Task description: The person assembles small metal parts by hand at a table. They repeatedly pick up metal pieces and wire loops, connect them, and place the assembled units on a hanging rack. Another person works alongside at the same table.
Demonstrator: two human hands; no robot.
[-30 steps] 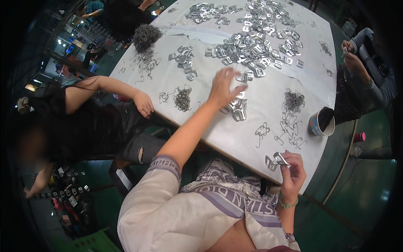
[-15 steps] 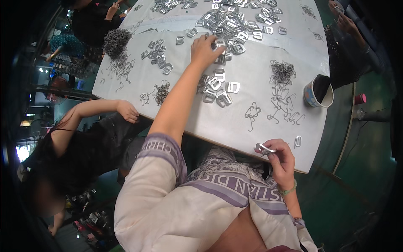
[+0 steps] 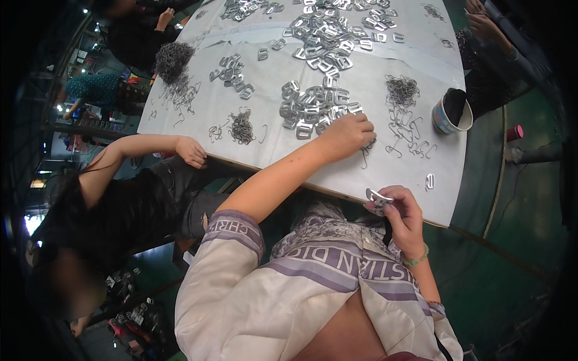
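Note:
My left hand (image 3: 348, 138) is curled low over the small cluster of bent wire hooks (image 3: 365, 160) by the table's near edge. Its fingertips touch down among the hooks, and what they pinch, if anything, is hidden. Just left of it lies a heap of silver slotted buckles (image 3: 311, 108). At the near right edge my right hand (image 3: 404, 219) grips a silver metal buckle (image 3: 379, 197) between thumb and fingers. The palm side is partly hidden. A single buckle (image 3: 430, 181) lies on the table beyond that hand.
The white table (image 3: 271, 147) carries a large buckle heap (image 3: 322, 36) and wire-hook piles (image 3: 403, 90) (image 3: 242, 127). A cup with something dark inside (image 3: 442, 120) stands at the right edge. A co-worker's hand (image 3: 191, 151) rests at the left edge; other people stand around the far sides.
My left hand has come back from the big buckle heap to the wire hooks, and the near buckle heap has grown. My right hand keeps its buckle. The whole view has shifted slightly.

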